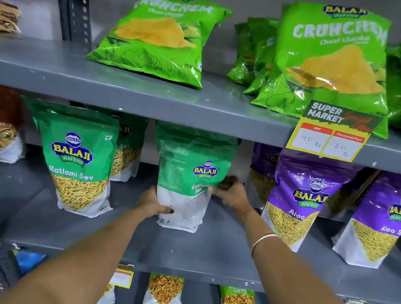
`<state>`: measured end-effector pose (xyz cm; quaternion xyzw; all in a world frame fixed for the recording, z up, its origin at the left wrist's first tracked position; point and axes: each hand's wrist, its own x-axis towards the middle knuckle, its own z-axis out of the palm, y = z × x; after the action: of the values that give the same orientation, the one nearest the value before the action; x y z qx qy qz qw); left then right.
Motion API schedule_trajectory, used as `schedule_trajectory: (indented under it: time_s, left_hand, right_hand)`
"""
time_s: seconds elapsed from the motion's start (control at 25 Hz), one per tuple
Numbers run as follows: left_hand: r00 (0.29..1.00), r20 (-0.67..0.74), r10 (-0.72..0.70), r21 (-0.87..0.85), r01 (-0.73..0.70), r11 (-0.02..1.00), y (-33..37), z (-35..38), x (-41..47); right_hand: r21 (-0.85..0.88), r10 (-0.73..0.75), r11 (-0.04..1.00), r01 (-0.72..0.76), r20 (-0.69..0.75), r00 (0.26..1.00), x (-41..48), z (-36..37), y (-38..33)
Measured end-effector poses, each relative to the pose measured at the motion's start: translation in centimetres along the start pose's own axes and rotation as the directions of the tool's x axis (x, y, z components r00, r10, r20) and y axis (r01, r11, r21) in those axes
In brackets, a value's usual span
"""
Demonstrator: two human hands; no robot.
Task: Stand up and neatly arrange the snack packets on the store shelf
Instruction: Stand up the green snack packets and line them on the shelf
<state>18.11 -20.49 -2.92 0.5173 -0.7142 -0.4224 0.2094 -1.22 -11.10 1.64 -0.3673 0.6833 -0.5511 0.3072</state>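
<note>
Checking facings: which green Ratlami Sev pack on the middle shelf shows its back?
The held pack, between left hand and right hand: fine print faces out; the left pack shows its front.

Two bare forearms without sleeves, a thin gold-coloured bangle (262, 243) worn on the right wrist, dark polish seen on a nail of the left hand (153, 205), right hand (230, 194) blurred, nails not made out, no rings discerned.
</note>
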Motion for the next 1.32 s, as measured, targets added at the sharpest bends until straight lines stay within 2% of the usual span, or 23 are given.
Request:
schedule_trajectory:
  time_s: [0.08,0.12,0.16,0.24,0.32,0.36,0.44,0.52,0.68,0.76,0.84,0.92,1.0,1.08,1.24,1.32]
  left_hand:
    - [0.999,0.047,0.008,-0.01,-0.008,1.0,0.1,-0.1,-0.3]
    - [0.994,0.106,0.0,-0.038,0.004,0.999,0.2,-0.3,-0.6]
    - [0.982,0.188,-0.01,-0.055,0.021,0.998,0.1,-0.3,-0.6]
    - [0.918,0.391,-0.066,-0.056,0.095,0.994,0.5,-1.1,-1.1]
    - [0.836,0.534,-0.124,-0.071,0.191,0.979,0.9,-2.2,-1.3]
    - [0.817,0.559,-0.143,-0.09,0.231,0.969,1.0,-2.7,-1.4]
    - [0.82,0.548,-0.162,-0.124,0.272,0.954,1.1,-3.0,-1.2]
    - [0.846,0.51,-0.155,-0.145,0.262,0.954,1.1,-3.0,-1.1]
    - [0.855,0.503,-0.125,-0.351,0.334,0.875,1.0,-2.3,-0.8]
    - [0.848,0.512,-0.135,-0.321,0.335,0.886,0.8,-2.1,-0.5]
    - [0.847,0.511,-0.149,-0.244,0.309,0.919,1.2,-1.6,-0.5]
    - [0.893,0.427,-0.144,-0.212,0.254,0.944,1.5,-0.8,-0.5]
    - [0.936,0.326,-0.132,-0.204,0.206,0.957,2.0,-0.3,-0.4]
    - [0.949,0.287,-0.134,-0.235,0.205,0.95,2.1,-0.1,-0.2]
    - [0.967,0.224,-0.121,-0.211,0.169,0.963,1.9,0.5,-0.1]
    - [0.98,0.168,-0.108,-0.171,0.137,0.976,1.9,1.5,-0.3]
  right_hand:
    - [-0.167,0.245,0.96,-0.225,0.109,0.963,-0.6,0.7,2.7]
    - [-0.242,0.325,0.927,-0.286,0.144,0.934,-0.6,1.4,3.7]
    - [-0.291,0.351,0.91,-0.296,0.157,0.923,-0.8,2.2,4.2]
    - [-0.337,0.305,0.904,-0.263,0.076,0.949,-0.8,3.2,4.7]
    - [-0.25,0.258,0.937,-0.243,0.029,0.966,-1.0,3.6,4.6]
    - [-0.193,0.254,0.951,-0.244,0.032,0.967,-1.1,3.6,4.8]
    - [-0.141,0.275,0.955,-0.261,0.089,0.957,-1.4,3.4,4.7]
    - [-0.206,0.267,0.95,-0.233,0.156,0.951,-1.7,2.9,4.8]
    - [-0.203,0.228,0.967,-0.157,0.4,0.888,-2.2,2.4,4.7]
    - [-0.163,0.229,0.971,-0.173,0.441,0.868,-2.1,2.7,4.7]
    - [-0.139,0.217,0.975,-0.172,0.445,0.869,-2.3,2.8,4.3]
    - [-0.162,0.178,0.98,-0.117,0.443,0.879,-2.3,2.6,4.1]
    - [-0.103,0.129,0.99,-0.094,0.423,0.897,-1.7,1.9,4.2]
    - [-0.041,0.09,0.996,-0.081,0.376,0.922,-1.5,1.0,3.8]
    - [0.059,0.158,0.984,-0.17,0.167,0.973,-0.3,-0.6,3.3]
    - [0.082,0.147,0.983,-0.163,0.177,0.973,0.2,-0.8,3.7]
